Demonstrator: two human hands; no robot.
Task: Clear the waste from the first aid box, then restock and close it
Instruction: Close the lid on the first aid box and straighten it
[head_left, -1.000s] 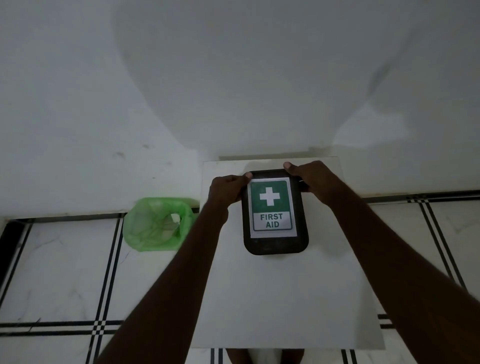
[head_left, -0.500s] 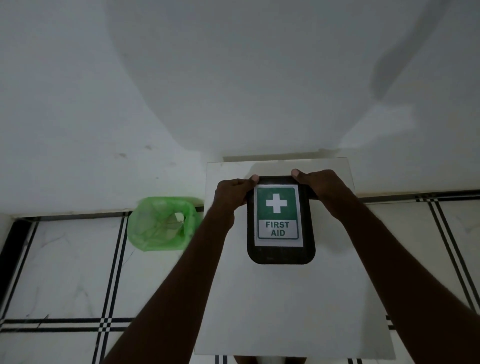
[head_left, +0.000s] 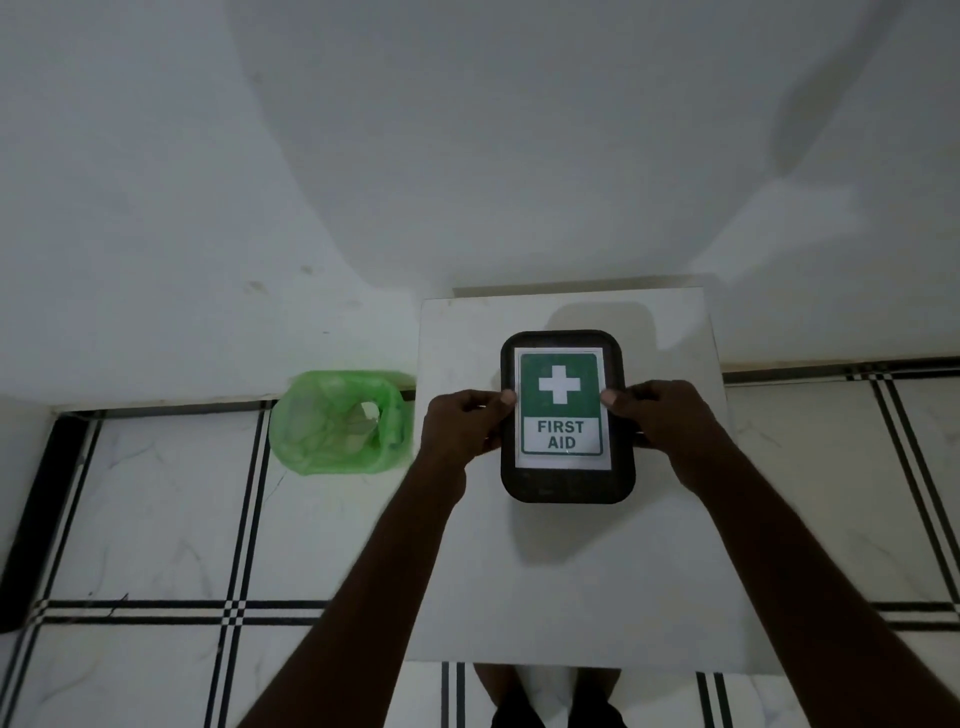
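A black first aid box (head_left: 567, 483) with a green and white "FIRST AID" label lies flat with its lid shut on a small white table (head_left: 566, 571). My left hand (head_left: 462, 423) grips the box's left edge at mid-height, thumb resting on the lid. On the opposite edge my right hand (head_left: 660, 415) holds on the same way. What the box contains is hidden.
A bin lined with a green bag (head_left: 340, 421) stands on the tiled floor just left of the table, with some pale waste inside. A white wall rises behind the table. My feet (head_left: 556, 701) show below the table's near edge.
Both hands have slid from the box's far corners down to the middle of its sides. The box stays shut on the table.
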